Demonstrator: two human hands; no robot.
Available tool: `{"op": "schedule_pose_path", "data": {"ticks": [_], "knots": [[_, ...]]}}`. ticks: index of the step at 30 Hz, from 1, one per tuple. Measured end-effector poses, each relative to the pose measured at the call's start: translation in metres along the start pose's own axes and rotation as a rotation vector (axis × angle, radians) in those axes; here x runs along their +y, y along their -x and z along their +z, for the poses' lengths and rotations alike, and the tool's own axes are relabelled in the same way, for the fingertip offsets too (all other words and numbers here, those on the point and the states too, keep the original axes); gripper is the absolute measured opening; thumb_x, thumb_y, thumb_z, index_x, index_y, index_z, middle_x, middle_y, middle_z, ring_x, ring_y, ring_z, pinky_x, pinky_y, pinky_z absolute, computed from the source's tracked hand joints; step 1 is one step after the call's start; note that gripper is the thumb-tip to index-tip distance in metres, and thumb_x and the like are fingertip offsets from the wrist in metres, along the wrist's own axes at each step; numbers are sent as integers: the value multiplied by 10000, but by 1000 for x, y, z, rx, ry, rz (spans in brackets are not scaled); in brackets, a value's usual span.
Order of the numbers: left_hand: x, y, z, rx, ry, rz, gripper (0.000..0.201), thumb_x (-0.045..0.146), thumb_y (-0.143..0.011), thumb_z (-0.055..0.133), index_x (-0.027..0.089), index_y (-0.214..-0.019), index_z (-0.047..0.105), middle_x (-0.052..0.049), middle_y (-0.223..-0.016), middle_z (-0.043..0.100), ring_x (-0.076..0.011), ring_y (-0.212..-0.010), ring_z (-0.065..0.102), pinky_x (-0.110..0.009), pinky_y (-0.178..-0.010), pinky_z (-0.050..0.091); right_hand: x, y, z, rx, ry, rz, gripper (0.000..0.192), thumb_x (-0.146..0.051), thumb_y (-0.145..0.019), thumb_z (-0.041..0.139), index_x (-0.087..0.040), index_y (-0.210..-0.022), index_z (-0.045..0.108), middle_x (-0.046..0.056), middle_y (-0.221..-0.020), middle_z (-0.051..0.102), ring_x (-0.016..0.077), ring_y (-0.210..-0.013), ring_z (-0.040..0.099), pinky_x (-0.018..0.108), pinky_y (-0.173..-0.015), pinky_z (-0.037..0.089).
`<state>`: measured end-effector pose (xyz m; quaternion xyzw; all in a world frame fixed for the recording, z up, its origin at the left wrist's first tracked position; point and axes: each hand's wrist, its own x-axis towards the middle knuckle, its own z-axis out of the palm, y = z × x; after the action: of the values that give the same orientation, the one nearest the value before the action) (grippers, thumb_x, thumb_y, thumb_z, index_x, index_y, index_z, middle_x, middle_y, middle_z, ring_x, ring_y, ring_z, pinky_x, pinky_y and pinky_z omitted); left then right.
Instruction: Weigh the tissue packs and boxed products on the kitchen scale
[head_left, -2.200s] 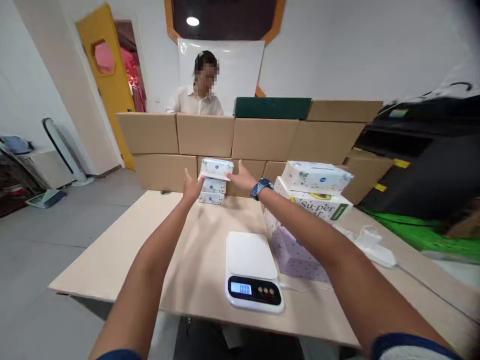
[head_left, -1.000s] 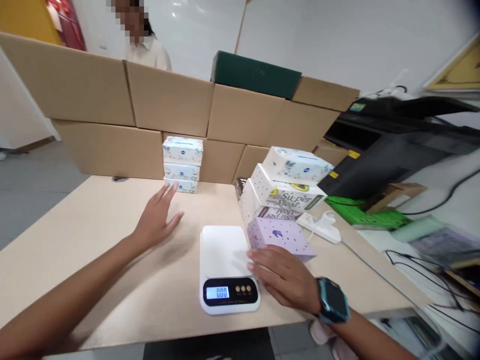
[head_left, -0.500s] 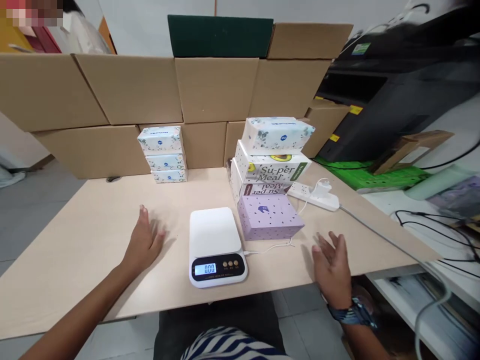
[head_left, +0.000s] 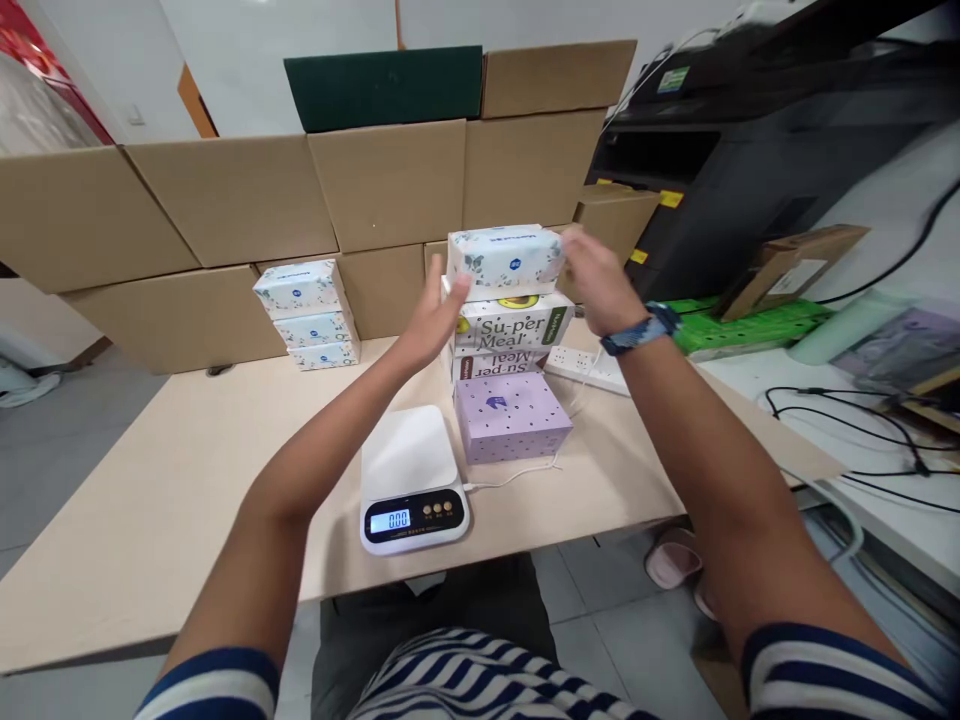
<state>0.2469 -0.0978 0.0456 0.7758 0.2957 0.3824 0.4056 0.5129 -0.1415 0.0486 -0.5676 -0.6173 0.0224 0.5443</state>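
Note:
A white tissue pack (head_left: 506, 262) with a leaf print lies on top of two stacked white "Su-per Meal" boxes (head_left: 517, 322). At the pack's left end is my left hand (head_left: 433, 325), thumb and fingers apart, the thumb at its lower front corner. My right hand (head_left: 600, 285), slightly blurred, has its fingers bent against the right end of the pack. In front of the stack sits a purple dotted box (head_left: 514, 415). To its left, a white kitchen scale (head_left: 411, 455) reads 0.00 with nothing on its plate.
Several tissue packs (head_left: 307, 315) are stacked at the left back. Cardboard boxes (head_left: 386, 185) form a wall behind the table (head_left: 225, 470). A power strip (head_left: 589, 370) and a white cable (head_left: 517, 475) lie to the right, near a dark printer (head_left: 720, 210).
Both hands have gone from the tabletop forward to the ends of the upper tissue pack, the left hand crossing to the right. The camera view has shifted slightly.

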Motion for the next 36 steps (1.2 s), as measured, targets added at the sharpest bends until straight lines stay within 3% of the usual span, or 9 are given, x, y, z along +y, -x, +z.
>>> {"op": "schedule_pose_path", "data": {"ticks": [3,7,10,12,15,20,24,31,36], "knots": [[11,5,15,75,-36,235,1042,873,-1048,390,288,-1821,6,-73,-1938,85,-376,-1804,-7,-624,-1463,79,-31,2,9,-35,-30,47,930,-710,-1071,551,-9,-1673,449,263,-1748,494,362,-1659,483,555,-1399,358],[16,113,-16,198,-246,531,829,778,-1106,309,437,-1817,52,71,-1940,58,-362,-1804,-14,-585,-1482,72,-76,94,17,-161,-125,-207,841,-773,-1111,338,-258,-1774,377,92,-1807,465,329,-1691,444,577,-1406,387],[2,222,-25,340,-360,444,911,836,-1038,340,476,-1810,19,122,-1931,63,-414,-1789,-54,-665,-1478,106,-91,187,32,-269,-131,-363,977,-803,-1069,300,-288,-1846,8,121,-1877,293,392,-1721,358,656,-1372,433],[-16,279,-19,439,-373,288,956,855,-1000,377,483,-1810,30,113,-1927,103,-408,-1789,-45,-676,-1483,117,-88,233,44,-409,-173,-415,976,-751,-1084,332,-267,-1841,-50,132,-1873,279,371,-1675,447,592,-1262,590],[-43,322,-14,436,-218,77,852,754,-1070,366,474,-1812,56,79,-1936,73,-356,-1805,14,-624,-1493,122,-78,261,62,-535,-214,-516,979,-746,-1087,381,-259,-1845,-3,102,-1886,232,324,-1646,493,478,-1219,634],[-68,314,-26,204,-6,-107,851,717,-1106,420,447,-1814,32,3,-1946,22,-352,-1812,35,-613,-1482,66,-55,251,71,-618,-137,-491,976,-746,-1084,445,-323,-1840,-2,81,-1900,214,311,-1687,439,497,-1263,590],[-71,297,-29,31,41,-111,934,710,-1090,506,435,-1817,-13,-16,-1945,-5,-376,-1807,65,-631,-1476,105,-38,253,72,-604,-37,-459,901,-724,-1104,416,-397,-1830,-4,95,-1918,158,355,-1678,454,550,-1168,645],[-70,293,-23,-2,160,-117,921,753,-1074,504,432,-1821,71,-35,-1927,166,-375,-1788,196,-602,-1470,237,-34,270,78,-558,137,-427,864,-773,-1095,308,-374,-1832,99,130,-1919,155,390,-1641,497,603,-1148,631],[-77,295,-19,-20,127,-147,953,762,-1054,545,389,-1823,123,-66,-1914,213,-365,-1803,117,-608,-1482,176,-38,280,81,-428,148,-405,790,-711,-1124,289,-400,-1828,111,130,-1884,283,377,-1575,575,608,-1157,623]]}}
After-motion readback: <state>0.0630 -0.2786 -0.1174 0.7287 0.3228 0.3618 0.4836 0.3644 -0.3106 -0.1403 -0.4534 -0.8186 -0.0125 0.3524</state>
